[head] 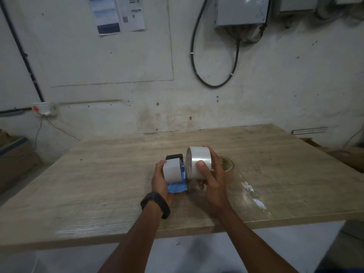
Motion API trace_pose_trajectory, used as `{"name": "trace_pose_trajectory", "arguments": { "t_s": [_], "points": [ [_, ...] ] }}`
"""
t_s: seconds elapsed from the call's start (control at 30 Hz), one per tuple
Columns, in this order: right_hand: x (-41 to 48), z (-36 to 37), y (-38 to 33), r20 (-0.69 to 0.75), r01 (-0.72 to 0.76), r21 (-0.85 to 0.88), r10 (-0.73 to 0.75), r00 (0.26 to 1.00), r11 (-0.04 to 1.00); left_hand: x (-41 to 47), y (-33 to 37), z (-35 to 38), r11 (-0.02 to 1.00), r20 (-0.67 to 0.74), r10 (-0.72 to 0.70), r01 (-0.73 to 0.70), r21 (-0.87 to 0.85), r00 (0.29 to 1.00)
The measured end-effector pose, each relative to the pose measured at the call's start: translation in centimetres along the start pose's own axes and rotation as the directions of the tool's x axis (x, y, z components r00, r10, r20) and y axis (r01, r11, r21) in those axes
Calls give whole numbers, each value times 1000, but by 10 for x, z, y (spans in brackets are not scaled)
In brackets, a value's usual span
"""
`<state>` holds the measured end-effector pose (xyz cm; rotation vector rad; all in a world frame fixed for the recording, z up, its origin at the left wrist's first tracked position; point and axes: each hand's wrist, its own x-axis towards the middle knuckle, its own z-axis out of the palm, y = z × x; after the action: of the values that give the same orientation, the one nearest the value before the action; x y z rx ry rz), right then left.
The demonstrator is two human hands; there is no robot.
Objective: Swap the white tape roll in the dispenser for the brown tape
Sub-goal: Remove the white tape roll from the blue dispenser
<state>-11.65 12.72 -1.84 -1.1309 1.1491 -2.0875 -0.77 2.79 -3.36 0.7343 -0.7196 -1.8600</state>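
White tape roll (pixel 199 162) out of the dispenser (pixel 175 174), gripped around its rim by my right hand (pixel 211 178) above the wooden table (pixel 98 184). Left hand (pixel 159 178) wraps the blue dispenser. Brown tape (pixel 226 164) lies flat behind. I'd guess rolls light, stiff, slick-faced; grab across edges.

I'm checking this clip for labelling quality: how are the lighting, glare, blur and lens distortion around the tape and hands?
Head view: dim, flat lighting; glare streak on the white tape roll in the right hand; sheen patch on the table at right; slight softness on the left hand and dispenser; wide-angle bending toward frame edges; brown tape mostly hidden.
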Motion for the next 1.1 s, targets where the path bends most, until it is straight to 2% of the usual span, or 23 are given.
{"name": "trace_pose_trajectory", "arguments": {
  "t_s": [0.3, 0.53, 0.77, 0.9, 1.03, 1.1],
  "points": [
    [-1, -6, -4, -27, -51, 63, 53, 998, 997, -1, 3, 9, 999, 10, -7, 7, 38, 1000],
    [19, -25, -33, -57, 81, -14, -81, 995, 997, -3, -1, 31, 997, 96, -33, 39, -63, 995],
    [64, -63, -62, -229, 98, -104, -120, 966, 990, -6, -16, 27, 996, 91, -71, 75, -44, 993],
    [76, -81, -54, -321, 50, -76, -72, 945, 996, 0, -19, 31, 994, 97, -73, 81, -73, 993],
    [81, -98, -40, -387, 12, -68, -38, 921, 998, 4, -27, 35, 999, 78, 39, -41, 25, 996],
    [84, -108, -36, -420, -4, -70, -26, 907, 998, 2, -29, 37, 999, 83, 41, -44, 29, 996]
  ]
}}
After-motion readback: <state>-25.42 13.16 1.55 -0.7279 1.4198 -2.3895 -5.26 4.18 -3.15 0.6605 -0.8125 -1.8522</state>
